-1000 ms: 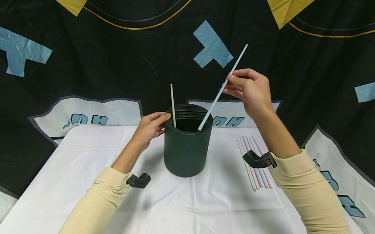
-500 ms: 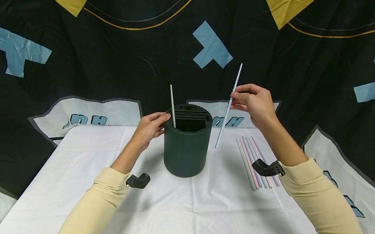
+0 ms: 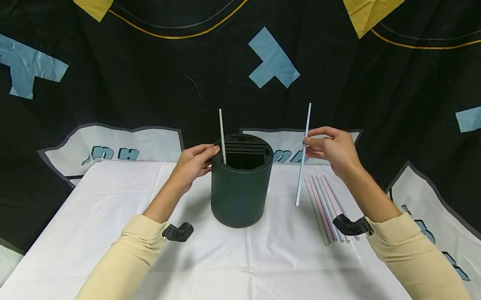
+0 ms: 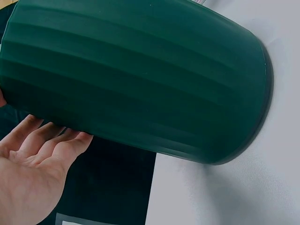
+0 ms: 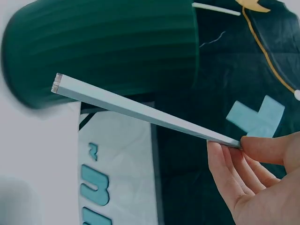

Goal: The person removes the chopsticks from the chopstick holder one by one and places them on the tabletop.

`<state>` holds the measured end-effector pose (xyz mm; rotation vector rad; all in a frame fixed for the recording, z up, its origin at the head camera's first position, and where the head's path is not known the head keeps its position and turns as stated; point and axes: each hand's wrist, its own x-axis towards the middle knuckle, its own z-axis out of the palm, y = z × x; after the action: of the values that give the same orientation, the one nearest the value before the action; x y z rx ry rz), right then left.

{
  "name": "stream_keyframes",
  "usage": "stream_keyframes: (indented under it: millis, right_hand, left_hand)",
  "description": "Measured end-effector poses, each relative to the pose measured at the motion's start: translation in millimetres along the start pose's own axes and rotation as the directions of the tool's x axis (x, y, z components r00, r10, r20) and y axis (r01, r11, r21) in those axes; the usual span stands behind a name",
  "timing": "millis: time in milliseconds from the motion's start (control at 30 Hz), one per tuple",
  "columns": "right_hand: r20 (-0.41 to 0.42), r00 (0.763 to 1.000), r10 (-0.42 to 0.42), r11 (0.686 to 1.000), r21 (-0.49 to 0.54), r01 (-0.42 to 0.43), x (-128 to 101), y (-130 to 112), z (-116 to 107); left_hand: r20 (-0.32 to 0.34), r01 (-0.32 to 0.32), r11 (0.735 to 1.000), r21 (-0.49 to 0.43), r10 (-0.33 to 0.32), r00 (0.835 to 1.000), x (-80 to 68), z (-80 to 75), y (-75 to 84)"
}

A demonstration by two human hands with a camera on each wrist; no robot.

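Note:
A dark green round container (image 3: pixel 240 194) stands on the white tabletop, its top part covered by a slotted insert (image 3: pixel 246 144). My left hand (image 3: pixel 193 165) holds it at the upper left, thumb on the rim and fingers (image 4: pixel 70 143) against the outer wall. One pale stick (image 3: pixel 221 128) stands upright inside the opening, its lower part hidden. To the right of the container, my right hand (image 3: pixel 335 151) pinches a light-blue flat-sided stick (image 3: pixel 301 181) between thumb and fingers. That stick leans slightly, and its lower end hangs outside the container.
Several pastel sticks (image 3: pixel 323 214) lie side by side on the table at the right, partly under the right wrist's camera (image 3: pixel 351 226). A black cloth (image 3: pixel 147 91) with blue and yellow shapes hangs behind the white-covered table (image 3: pixel 216 274).
My right hand has moved down and to the right, taking the light-blue stick from over the container's opening to outside it, now steeper. My left hand and the container stay put.

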<state>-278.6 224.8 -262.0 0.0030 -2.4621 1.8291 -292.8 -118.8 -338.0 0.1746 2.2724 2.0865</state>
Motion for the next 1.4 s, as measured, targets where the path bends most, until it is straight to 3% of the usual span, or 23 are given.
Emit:
stream_keyframes:
  millis: [600,1400]
  right_hand:
    - [0.033,0.993,0.118,0.986,-0.125,-0.113,9.3,60.5,-15.9]
    - [0.058,0.983,0.176,0.965,-0.206,-0.161,19.7,131.8,-21.8]
  left_hand:
    - [0.001,-0.009,1.000,0.005,0.009,1.000,0.5,0.5,-1.4]
    - [0.004,-0.011,1.000,0.010,0.011,1.000,1.2,0.4,-0.9]
